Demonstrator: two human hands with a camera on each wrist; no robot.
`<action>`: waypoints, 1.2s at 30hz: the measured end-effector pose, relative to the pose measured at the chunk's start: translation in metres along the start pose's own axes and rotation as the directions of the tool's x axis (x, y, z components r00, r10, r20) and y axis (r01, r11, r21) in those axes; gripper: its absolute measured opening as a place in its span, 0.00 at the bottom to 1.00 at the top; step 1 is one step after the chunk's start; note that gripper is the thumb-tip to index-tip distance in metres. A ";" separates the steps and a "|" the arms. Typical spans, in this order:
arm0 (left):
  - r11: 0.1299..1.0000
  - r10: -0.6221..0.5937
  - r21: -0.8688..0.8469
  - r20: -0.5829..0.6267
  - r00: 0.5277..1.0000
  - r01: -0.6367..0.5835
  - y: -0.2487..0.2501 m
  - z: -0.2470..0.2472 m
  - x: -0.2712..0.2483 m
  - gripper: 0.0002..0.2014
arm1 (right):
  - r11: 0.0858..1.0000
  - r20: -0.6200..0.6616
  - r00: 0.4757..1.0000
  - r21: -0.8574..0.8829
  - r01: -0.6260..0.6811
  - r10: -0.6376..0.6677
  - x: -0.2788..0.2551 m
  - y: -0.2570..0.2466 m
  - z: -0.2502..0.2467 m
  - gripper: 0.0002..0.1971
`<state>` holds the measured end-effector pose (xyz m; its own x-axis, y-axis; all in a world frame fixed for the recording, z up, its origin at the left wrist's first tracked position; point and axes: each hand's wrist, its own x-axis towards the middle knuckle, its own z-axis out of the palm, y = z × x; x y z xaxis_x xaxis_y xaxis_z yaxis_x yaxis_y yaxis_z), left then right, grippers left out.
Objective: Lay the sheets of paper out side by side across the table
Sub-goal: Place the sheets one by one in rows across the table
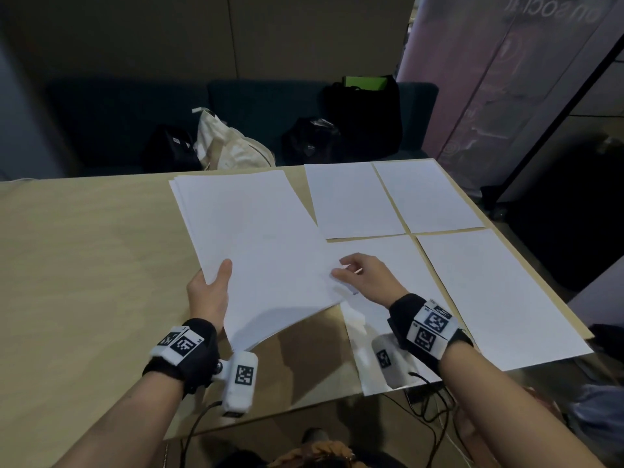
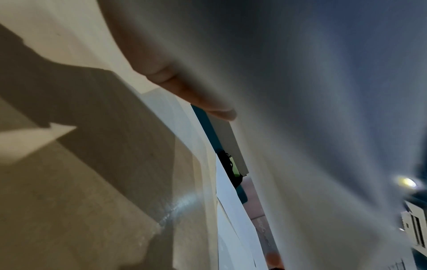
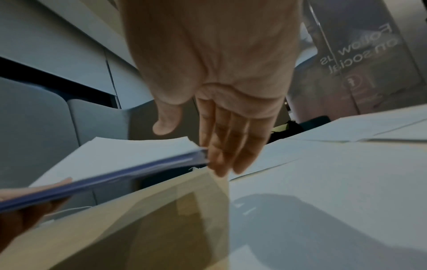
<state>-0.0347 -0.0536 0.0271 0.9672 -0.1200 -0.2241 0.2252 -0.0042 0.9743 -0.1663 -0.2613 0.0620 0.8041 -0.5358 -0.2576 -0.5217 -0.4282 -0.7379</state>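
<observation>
A stack of white paper (image 1: 256, 244) is held tilted above the tan table (image 1: 84, 265). My left hand (image 1: 209, 292) grips its near left edge, thumb on top and fingers (image 2: 208, 104) underneath. My right hand (image 1: 351, 271) is at the stack's right edge; in the right wrist view its straight fingers (image 3: 221, 151) touch the stack's corner (image 3: 120, 155) and the thumb hovers just above it. Two sheets lie side by side at the far right (image 1: 351, 197) (image 1: 425, 194). Two more lie nearer (image 1: 401, 265) (image 1: 499, 292), the left one partly hidden under my right hand.
Behind the table, several bags (image 1: 233, 146) (image 1: 364, 119) sit on a dark sofa (image 1: 118, 113). A banner (image 1: 506, 79) stands at the back right. Cables (image 1: 425, 400) hang over the table's near edge. The laid sheets reach the table's right edge (image 1: 574, 319).
</observation>
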 end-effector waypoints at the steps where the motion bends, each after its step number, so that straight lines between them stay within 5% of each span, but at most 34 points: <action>1: 1.000 -0.002 -0.007 -0.002 1.000 0.002 0.001 -0.001 0.002 0.16 | 1.000 -0.024 1.000 0.017 0.005 -0.004 0.003 -0.005 0.003 0.22; 11: 1.000 0.020 -0.021 0.001 1.000 -0.020 0.014 -0.010 0.024 0.16 | 0.990 -0.278 0.960 0.126 0.063 -0.026 0.028 -0.025 0.015 0.02; 29: 0.999 0.020 -0.025 -0.095 0.995 -0.022 0.032 -0.063 0.093 0.17 | 0.953 -0.208 0.975 0.304 -0.008 0.075 0.111 -0.077 0.036 0.17; 36: 0.999 0.012 -0.029 -0.140 0.990 -0.016 0.039 -0.075 0.113 0.19 | 0.989 -0.208 0.971 0.063 0.131 -0.115 0.129 -0.109 0.066 0.15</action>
<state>0.0928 0.0071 0.0383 0.9767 0.0204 -0.2138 0.2132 0.0261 0.9766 0.0130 -0.2355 0.0683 0.7821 -0.6221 -0.0356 -0.3928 -0.4479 -0.8032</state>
